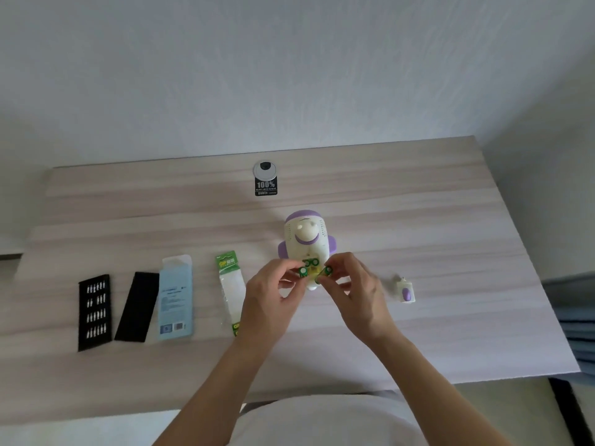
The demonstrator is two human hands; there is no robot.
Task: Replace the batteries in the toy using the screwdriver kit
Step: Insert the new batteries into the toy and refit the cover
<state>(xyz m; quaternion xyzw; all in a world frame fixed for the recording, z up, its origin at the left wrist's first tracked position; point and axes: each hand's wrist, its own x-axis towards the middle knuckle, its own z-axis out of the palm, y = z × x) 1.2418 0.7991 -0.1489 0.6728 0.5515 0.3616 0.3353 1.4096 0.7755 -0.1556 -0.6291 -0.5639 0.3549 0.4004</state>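
Left hand (270,294) pinches one green battery (303,272), right hand (357,291) pinches another (325,272), both just over the toy (306,239) lying on the table (418,220). Batteries likely light, rigid, slick; pinch the sides.

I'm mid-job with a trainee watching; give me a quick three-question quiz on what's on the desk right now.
1. True or false: each hand holds a green battery over the toy.
2. Which lies nearest the desk's left edge: A) bit tray, B) blue package, C) battery pack?
3. What small white-and-purple part lies right of the hands?

Key:
1. True: left hand holds a battery, right hand another battery.
2. A, bit tray; blue package, battery pack.
3. Probably the battery cover.
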